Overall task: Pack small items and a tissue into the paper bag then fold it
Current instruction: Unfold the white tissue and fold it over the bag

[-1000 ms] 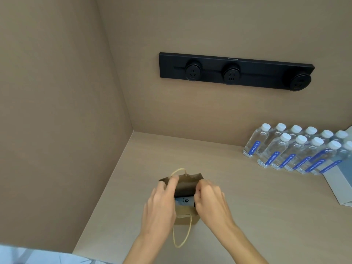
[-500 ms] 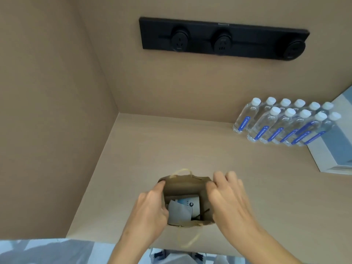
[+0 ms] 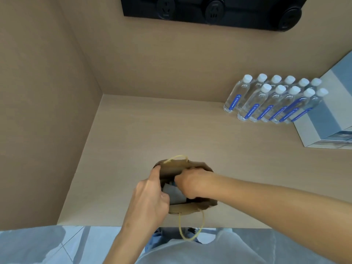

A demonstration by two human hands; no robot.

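Brown paper bag (image 3: 182, 165) stands open at lower centre; left hand (image 3: 150, 199) grips its left rim, right hand (image 3: 192, 184) reaches inside, curled, grip unclear.

- Tan walls (image 3: 47, 92) are enclosing a wooden counter (image 3: 152, 130).
- A black socket strip (image 3: 215, 12) is hanging above.
- Water bottles (image 3: 274, 100) are standing beside a box (image 3: 327, 121).
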